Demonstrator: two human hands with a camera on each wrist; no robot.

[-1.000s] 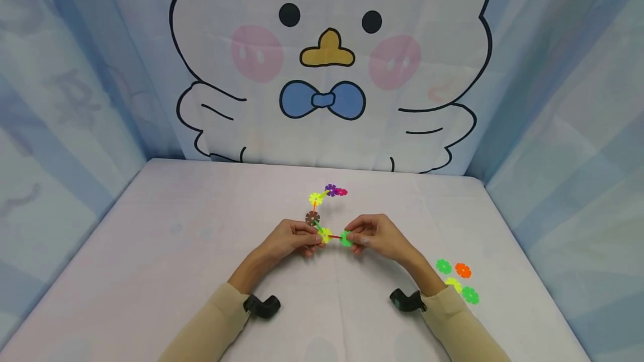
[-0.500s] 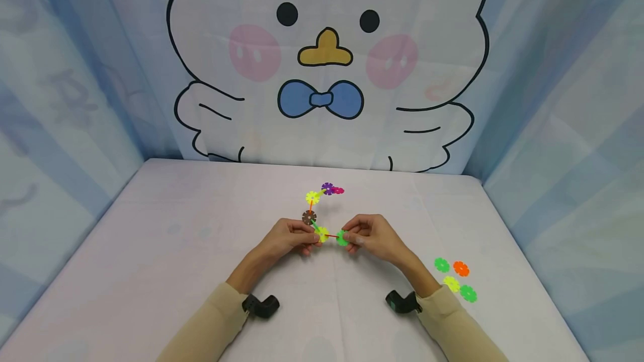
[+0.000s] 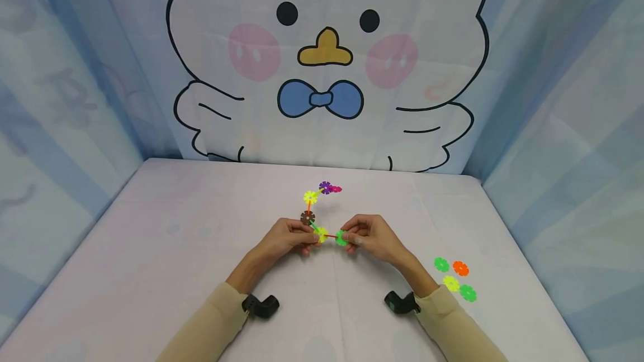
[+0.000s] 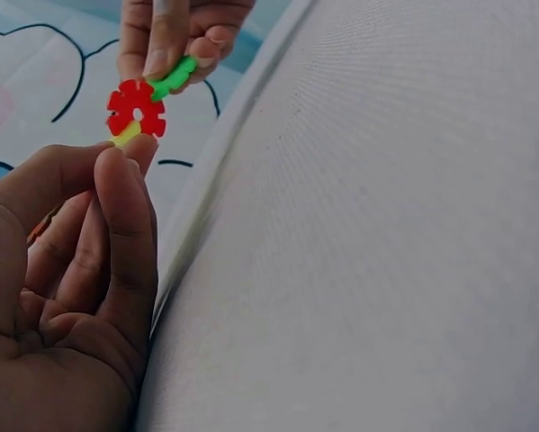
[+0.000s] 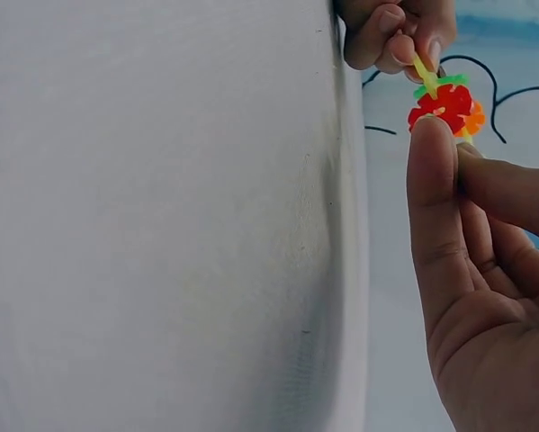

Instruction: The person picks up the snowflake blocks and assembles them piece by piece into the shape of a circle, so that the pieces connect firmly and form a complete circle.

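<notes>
A chain of slotted snowflake discs runs between and beyond my hands. In the head view, my left hand (image 3: 292,236) pinches a yellow disc (image 3: 322,234) between thumb and fingers. My right hand (image 3: 373,236) pinches the green disc (image 3: 340,238) at the chain's near end. A red disc (image 4: 136,110) joins these two; it faces the left wrist view and shows edge-on from the head. Past my left fingers the chain goes on through a brown disc (image 3: 308,217), another yellow disc (image 3: 310,198), a purple disc (image 3: 325,187) and a pink disc (image 3: 336,189). My fingertips partly hide the pinched discs.
Right of my right forearm, loose discs lie on the white table (image 3: 151,272): two green, an orange disc (image 3: 460,268) and a yellow disc (image 3: 451,284). A curtain with a cartoon bird (image 3: 322,144) hangs behind the table, with more curtain at both sides.
Both hands keep their pinch on the yellow and green discs. The far part of the chain has swung slightly left, and my right hand has shifted very slightly left.
</notes>
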